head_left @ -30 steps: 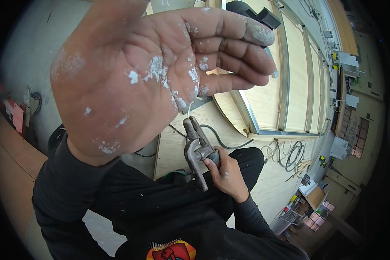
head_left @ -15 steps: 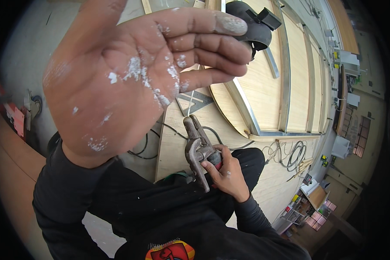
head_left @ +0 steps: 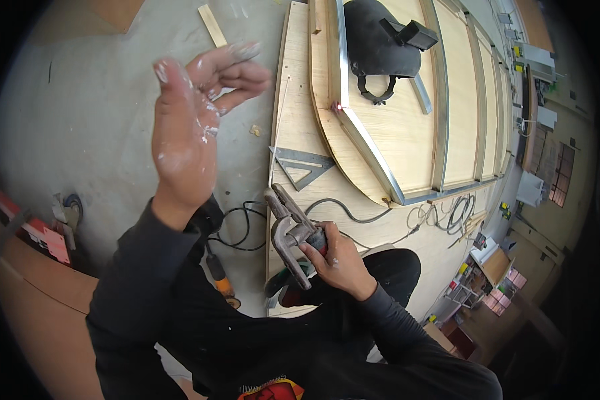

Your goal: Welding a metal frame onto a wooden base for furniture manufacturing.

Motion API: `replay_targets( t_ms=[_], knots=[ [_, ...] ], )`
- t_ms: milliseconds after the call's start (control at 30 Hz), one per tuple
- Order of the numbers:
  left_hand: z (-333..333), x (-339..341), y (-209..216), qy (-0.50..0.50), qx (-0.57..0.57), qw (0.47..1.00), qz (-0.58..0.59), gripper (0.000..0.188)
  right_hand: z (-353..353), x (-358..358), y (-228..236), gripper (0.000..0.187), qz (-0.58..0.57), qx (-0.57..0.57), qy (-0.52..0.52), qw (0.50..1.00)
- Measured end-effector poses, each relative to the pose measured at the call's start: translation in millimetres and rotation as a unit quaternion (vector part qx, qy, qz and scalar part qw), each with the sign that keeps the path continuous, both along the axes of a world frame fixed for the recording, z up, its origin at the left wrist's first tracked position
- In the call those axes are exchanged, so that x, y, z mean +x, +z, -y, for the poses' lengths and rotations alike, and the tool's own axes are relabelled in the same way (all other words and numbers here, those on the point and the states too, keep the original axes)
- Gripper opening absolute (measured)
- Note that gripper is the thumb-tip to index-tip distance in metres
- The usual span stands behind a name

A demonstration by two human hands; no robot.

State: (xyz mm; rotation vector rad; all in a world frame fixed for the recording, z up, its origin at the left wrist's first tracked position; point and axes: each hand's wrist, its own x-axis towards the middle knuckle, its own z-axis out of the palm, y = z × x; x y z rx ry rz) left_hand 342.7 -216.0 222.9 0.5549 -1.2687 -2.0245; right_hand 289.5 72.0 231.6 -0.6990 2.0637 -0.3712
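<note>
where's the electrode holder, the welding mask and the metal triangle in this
Electrode holder (head_left: 299, 234), head view: its middle, beside the curved lever
Welding mask (head_left: 375, 43), head view: its dark shell
Metal triangle (head_left: 313, 161), head view: its solid upper band

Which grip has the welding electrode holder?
The right grip, closed around the electrode holder; the left grip is raised with its palm open and nothing visible in it.

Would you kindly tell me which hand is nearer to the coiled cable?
Right: the right hand, gripping the electrode holder, is left of the coiled cable. The left hand, raised and empty, is much farther left.
</note>
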Motion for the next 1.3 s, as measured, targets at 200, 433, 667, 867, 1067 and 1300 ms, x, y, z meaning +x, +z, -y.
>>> replay_targets(
  t_ms=[200,433,667,867,1067,1300],
  knots=[
    [18,2,-45,0.121,0.050,0.975,0.181,0.061,14,-4,27,0.042,-0.005,0.013,-0.049,0.999],
    [-23,34,-74,0.140,0.197,0.926,0.291,0.047,16,2,83,0.044,0.020,0.043,-0.135,0.990],
    [-98,93,-78,-0.038,0.282,0.862,0.420,0.024,-15,6,146,0.053,-0.066,0.007,-0.237,0.969],
    [-131,129,-67,-0.168,0.075,0.802,0.568,0.020,-64,14,140,0.037,-0.143,-0.065,-0.449,0.879],
    [-164,45,-57,-0.181,0.226,0.788,0.543,0.026,-116,-24,129,0.014,0.020,-0.262,-0.780,0.568],
    [-195,-65,-80,-0.168,0.248,0.770,0.563,0.014,-193,-51,117,0.023,0.009,-0.280,-0.822,0.497]
  ],
)
